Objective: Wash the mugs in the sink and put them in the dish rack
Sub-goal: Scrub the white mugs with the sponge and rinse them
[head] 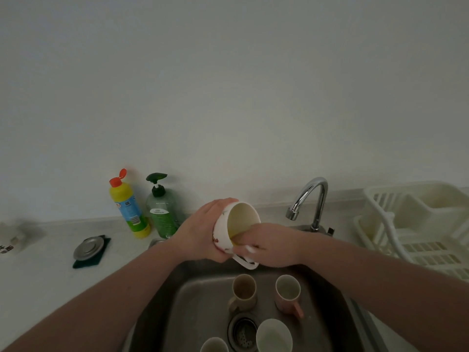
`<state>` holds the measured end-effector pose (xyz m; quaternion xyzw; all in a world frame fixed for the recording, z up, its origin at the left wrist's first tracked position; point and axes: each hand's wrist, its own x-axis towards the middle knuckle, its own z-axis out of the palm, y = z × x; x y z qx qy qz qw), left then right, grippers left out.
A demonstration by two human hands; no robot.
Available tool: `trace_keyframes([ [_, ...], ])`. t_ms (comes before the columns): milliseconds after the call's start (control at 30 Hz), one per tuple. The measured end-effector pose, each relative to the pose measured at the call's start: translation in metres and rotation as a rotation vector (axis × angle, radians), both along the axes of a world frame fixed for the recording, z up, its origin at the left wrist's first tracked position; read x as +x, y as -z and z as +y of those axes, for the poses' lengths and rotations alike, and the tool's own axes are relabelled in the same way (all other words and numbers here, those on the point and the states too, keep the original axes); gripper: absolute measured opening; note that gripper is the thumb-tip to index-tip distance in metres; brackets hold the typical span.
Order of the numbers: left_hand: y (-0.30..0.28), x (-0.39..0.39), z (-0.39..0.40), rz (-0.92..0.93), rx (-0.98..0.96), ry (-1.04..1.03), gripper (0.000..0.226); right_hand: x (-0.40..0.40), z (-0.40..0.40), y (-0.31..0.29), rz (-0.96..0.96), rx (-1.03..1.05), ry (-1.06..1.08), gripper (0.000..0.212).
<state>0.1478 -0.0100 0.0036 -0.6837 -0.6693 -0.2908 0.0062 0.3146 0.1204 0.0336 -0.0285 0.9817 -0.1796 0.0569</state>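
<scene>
Left hand [200, 231]: fingers curled round the body of a white patterned mug [236, 226], held tilted above the sink [203, 301], mouth toward the right. Right hand [271, 246]: fingers reach into the mug mouth, pinching something yellow, apparently a sponge [234, 241]; grip detail is partly hidden. The mug handle points down. In the basin: beige mug [243, 292] at 12 o'clock of the drain [241, 334], pink mug [289, 294] at 1 o'clock, white cup [274, 336] at 3 o'clock, another cup [214, 345] at 8 o'clock. Faucet [311, 199] at 2 o'clock of the hands; rack [418, 224] at 3 o'clock; two bottles [129, 207] at 10 o'clock.
</scene>
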Motion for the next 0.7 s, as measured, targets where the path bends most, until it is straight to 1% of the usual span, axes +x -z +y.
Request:
trace_keyframes([
  [33,0.0,0.0,0.0,-0.011,-0.016,0.002,0.104,0.003,0.005,-0.004,-0.02,0.087,-0.057,0.036],
  [100,-0.001,0.002,0.0,-0.022,-0.04,0.014,0.105,0.006,0.016,-0.005,-0.037,0.295,-0.129,0.045],
  [167,0.0,0.003,0.001,-0.02,-0.061,0.013,0.106,0.006,0.023,-0.004,0.001,0.399,-0.159,0.049],
  [233,-0.001,0.005,0.002,-0.049,-0.084,-0.004,0.105,0.005,0.025,-0.003,0.038,0.428,-0.162,0.048],
  [333,0.0,0.005,0.004,-0.084,-0.08,-0.029,0.104,0.005,0.021,-0.006,0.022,0.461,-0.122,0.048],
  [500,0.002,0.007,0.005,-0.148,-0.086,-0.034,0.107,0.002,0.009,-0.004,0.058,0.477,-0.115,0.034],
  [600,0.001,0.014,0.008,-0.152,-0.106,-0.042,0.104,0.003,0.009,-0.001,0.084,0.569,-0.14,0.034],
  [700,0.0,0.014,0.012,-0.211,-0.11,-0.072,0.101,0.002,0.012,0.0,0.131,0.59,-0.095,0.034],
])
